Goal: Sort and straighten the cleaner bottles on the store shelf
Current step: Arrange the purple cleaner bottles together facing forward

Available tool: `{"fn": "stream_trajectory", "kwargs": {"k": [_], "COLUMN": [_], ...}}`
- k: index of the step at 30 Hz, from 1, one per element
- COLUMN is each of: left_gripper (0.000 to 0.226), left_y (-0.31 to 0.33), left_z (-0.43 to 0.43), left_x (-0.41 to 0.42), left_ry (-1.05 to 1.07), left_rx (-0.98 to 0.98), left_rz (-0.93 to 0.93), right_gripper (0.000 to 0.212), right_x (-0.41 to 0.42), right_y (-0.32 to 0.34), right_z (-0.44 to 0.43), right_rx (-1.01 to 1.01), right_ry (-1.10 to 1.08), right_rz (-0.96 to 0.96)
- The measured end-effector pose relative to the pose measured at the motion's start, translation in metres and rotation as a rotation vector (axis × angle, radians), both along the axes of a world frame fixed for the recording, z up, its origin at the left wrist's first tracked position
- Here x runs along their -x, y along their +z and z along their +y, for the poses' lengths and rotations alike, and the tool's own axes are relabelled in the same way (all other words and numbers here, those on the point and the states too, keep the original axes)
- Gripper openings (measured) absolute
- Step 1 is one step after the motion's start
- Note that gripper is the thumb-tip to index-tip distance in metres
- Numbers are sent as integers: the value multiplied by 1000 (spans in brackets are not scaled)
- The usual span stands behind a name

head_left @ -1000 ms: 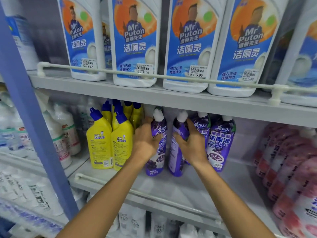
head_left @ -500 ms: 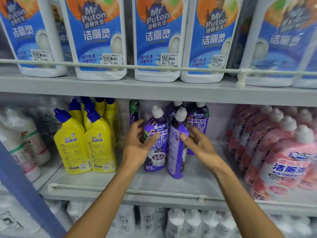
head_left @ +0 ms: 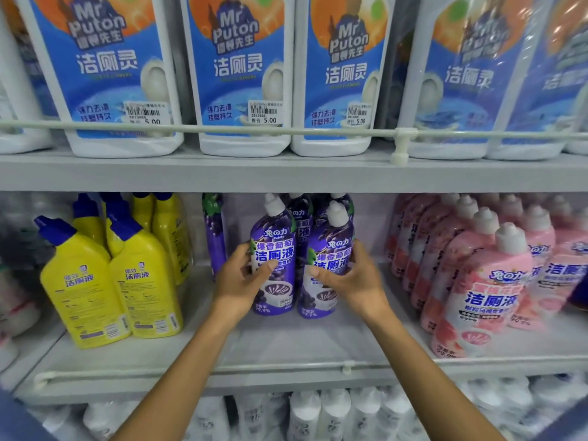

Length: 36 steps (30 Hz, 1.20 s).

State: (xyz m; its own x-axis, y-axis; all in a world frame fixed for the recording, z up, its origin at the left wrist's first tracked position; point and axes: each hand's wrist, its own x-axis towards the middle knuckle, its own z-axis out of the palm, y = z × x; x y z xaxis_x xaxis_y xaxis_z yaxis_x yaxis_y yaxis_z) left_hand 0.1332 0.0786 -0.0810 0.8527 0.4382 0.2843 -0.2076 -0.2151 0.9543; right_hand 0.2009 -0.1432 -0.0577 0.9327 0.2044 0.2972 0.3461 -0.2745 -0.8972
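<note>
Now my left hand [head_left: 240,281] grips the left bottle [head_left: 273,237], my right hand [head_left: 354,283] the right bottle [head_left: 334,246] — shove hard and the back bottles [head_left: 300,218] may tip.

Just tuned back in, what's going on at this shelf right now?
A person works the grey metal shelf with both bare hands. The left hand grips one purple white-capped plastic cleaner bottle, the right hand grips the purple bottle beside it; both stand roughly upright, labels outward, ahead of more purple ones. Yellow blue-capped bottles stand to the left, pink white-capped bottles to the right.
</note>
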Motion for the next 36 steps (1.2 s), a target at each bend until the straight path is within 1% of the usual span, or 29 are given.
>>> {"fn": "stream_trajectory", "kwargs": {"k": [1,3,4,6,9,12,14,16,18,20,22,24,27,31,33,36], "left_gripper": [41,40,42,41,37,35,40,53,61,57,56,58,51,44,44,45], "left_y": [-3,-6,-7,-7,-6,-6,-11,-18,-26,-31,-32,-32,-32,-33,-32,-31], "left_z": [-1,-4,-6,-12,-22,-31,-35,-36,-36,-36,-37,-40,-46,-52,-52,-50], "left_x": [-1,-4,-5,-9,-15,-21,-25,-26,-26,-27,-29,-33,-36,-37,-36,-33], "left_ry": [12,35,41,39,41,52,60,54,42,52,76,102,138,219,208,179], "left_rx": [9,28,30,31,36,34,9,-28,-49,-49,-42,-54,-76,-114,-103,-92], "left_rz": [8,9,5,2,-10,-12,-4,15,40,49,51,54,61,57,64,71], "right_gripper": [72,77,72,61,68,68,74,81,82,75,69,69,67,68,68,77], "right_x": [-4,-7,-8,-8,-10,-16,-22,-28,-34,-36,-36,-35,-32,-31,-33,-33], "right_y": [-1,-2,-1,1,1,1,-1,-2,-4,-6,-12,-16,-22,-26,-29,-41], "right_z": [-1,-3,-3,-3,-3,-3,-2,-3,-5,-8,-11,-9,-2,4,2,-2], "right_rx": [55,91,82,40,53,87,92,123,149,153,112,58,-17,-88,-96,-82], "right_ry": [-42,-124,-142,-159,-156,-179,-219,-232,-218,-180,-137,-105,-66,-57,-43,-10], "right_rz": [-36,-85,-90,-73,-74,-111,-164,-204,-196,-186,-129,-66,-37,-19,-3,47]}}
